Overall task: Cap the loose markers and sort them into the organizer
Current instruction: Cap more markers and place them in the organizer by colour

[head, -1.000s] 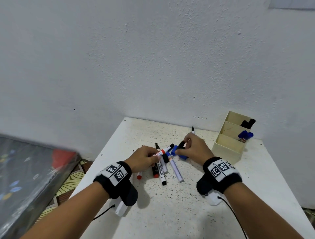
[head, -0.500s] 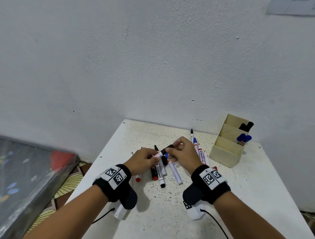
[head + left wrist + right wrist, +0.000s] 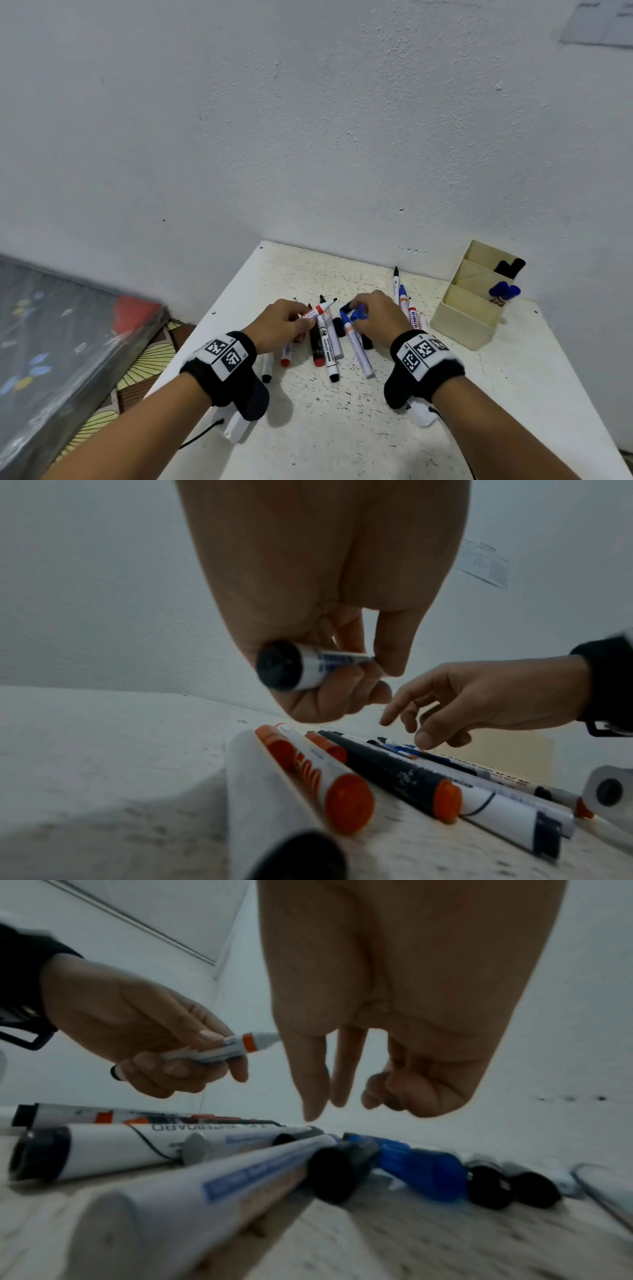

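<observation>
My left hand [image 3: 301, 317] grips an uncapped white marker with a red band [image 3: 317, 311], its tip pointing right and bare. The same marker [image 3: 232, 1047] shows in the right wrist view, and its black end [image 3: 277, 666] in the left wrist view. My right hand [image 3: 368, 313] hovers empty over the pile, thumb and forefinger hanging down just above a blue cap [image 3: 421, 1171] and loose black caps [image 3: 332, 1172]. Several markers [image 3: 325, 346] lie on the table between my hands. The cream organizer [image 3: 462, 318] stands at the right with black markers [image 3: 510, 267] and blue markers [image 3: 503, 291] in it.
The white speckled table [image 3: 342, 428] butts against the wall at the back. More markers [image 3: 404, 301] lie between my right hand and the organizer. A dark glossy object [image 3: 68, 342] with a red patch sits low at the left, beyond the table edge.
My right hand has left the held marker's tip and dropped to the caps on the table. The black cap it held there is gone from its fingers. My left hand stays put.
</observation>
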